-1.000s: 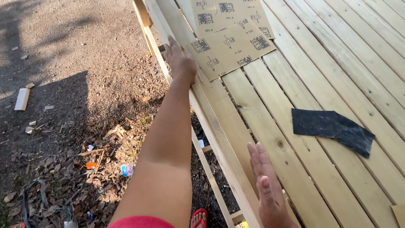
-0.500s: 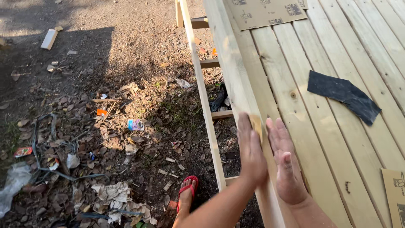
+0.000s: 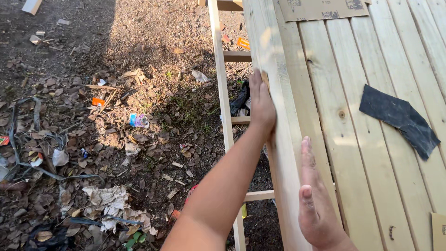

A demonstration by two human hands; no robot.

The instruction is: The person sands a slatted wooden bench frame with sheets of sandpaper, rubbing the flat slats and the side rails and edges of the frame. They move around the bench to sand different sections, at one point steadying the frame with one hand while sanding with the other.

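Two hands now work the same stretch of the pale edge board (image 3: 278, 139), the plank set on its side along the left rim of the slatted wooden tabletop (image 3: 371, 153). A second ago the left hand (image 3: 261, 104) was stretched far up the board near the cardboard sheet (image 3: 323, 9); it has since drawn back down that edge, so both hands are close together on one length of wood and the rubbing seems to have moved to this nearer section. The left hand is flat and open against the board's outer face, fingers pointing up along it, a sliver of something tan showing at the fingertips, too small to name. The right hand (image 3: 316, 200), also open with fingers straight, lies on the board's inner side just below the left. A dark abrasive sheet (image 3: 399, 121) rests on the slats well to the right of the board, and littered ground (image 3: 107, 139) spreads out to the board's left.
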